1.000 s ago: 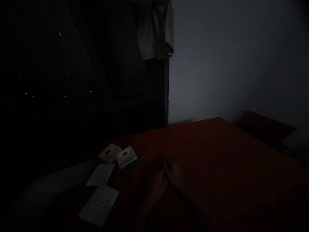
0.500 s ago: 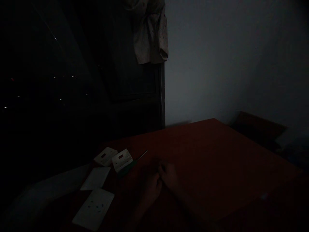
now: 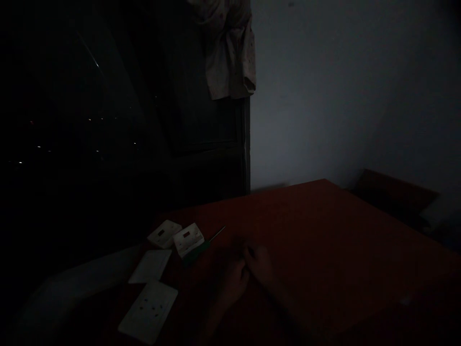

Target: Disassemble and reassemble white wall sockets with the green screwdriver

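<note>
In the dim light my left hand (image 3: 234, 278) and my right hand (image 3: 260, 263) rest together over the red table, touching, with their fingers curled in. Whatever is between them, if anything, is lost in shadow. To their left lies a screwdriver (image 3: 197, 253) with a green handle, its metal shaft pointing away to the right. Against its handle sits a white socket back box (image 3: 188, 239), with a second white back box (image 3: 164, 233) behind it. Closer to me are a plain-looking white plate (image 3: 150, 266) and a white socket faceplate (image 3: 149, 311) with several slots.
The red table (image 3: 309, 230) stretches to the right and back. A pale wall (image 3: 324, 96) rises behind it. A cloth (image 3: 230, 62) hangs by the dark window (image 3: 108, 96). Beyond the table's right edge stands a brown wooden piece (image 3: 399, 187).
The view shifts slightly left, then back. My hands stay together in nearly the same pose, and the screwdriver, boxes and plates keep their places on the table.
</note>
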Tool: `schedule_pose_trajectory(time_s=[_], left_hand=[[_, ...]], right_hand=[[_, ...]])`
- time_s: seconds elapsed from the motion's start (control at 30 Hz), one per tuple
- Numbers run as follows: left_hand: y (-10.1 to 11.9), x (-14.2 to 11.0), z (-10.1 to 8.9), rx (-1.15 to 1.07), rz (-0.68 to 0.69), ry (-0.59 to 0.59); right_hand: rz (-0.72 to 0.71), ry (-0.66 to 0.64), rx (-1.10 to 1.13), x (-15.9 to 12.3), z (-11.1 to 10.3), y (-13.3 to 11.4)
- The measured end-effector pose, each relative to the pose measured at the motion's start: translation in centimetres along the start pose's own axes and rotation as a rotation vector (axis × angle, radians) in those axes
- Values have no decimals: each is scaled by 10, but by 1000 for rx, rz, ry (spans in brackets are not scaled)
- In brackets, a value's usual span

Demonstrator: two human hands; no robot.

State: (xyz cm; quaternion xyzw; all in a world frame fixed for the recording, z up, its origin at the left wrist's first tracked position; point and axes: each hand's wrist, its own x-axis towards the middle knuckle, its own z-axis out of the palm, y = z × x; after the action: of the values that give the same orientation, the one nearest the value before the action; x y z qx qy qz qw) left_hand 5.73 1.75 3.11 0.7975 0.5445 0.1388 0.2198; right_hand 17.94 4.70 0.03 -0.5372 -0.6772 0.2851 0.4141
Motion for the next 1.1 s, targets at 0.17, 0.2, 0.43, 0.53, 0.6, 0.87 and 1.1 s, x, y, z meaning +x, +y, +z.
schedule_pose_trajectory(time_s=[0.17,0.2,0.43,0.53,0.6,0.87,1.1], left_hand=[[-5,2,5,0,8,-6],[-6,2,6,0,9,-4],[-3,-1,2,-11,21,-8],[-2,-1,2,-11,13,-2],[-2,0,3,-10,9,-2],[-3,0,3,-18,22,-8],[-3,1,4,-16,6,-18]], right_hand=[[-11,2,-12,0,1,2],[-12,1,-14,0,1,2],[-11,-17,-21,0,1,3],[-14,-18,-23,0,1,3],[-11,-14,-28,-1,1,3],[-6,-17,-37,-1,0,3],[-15,-18,-30,-1,-1,0]])
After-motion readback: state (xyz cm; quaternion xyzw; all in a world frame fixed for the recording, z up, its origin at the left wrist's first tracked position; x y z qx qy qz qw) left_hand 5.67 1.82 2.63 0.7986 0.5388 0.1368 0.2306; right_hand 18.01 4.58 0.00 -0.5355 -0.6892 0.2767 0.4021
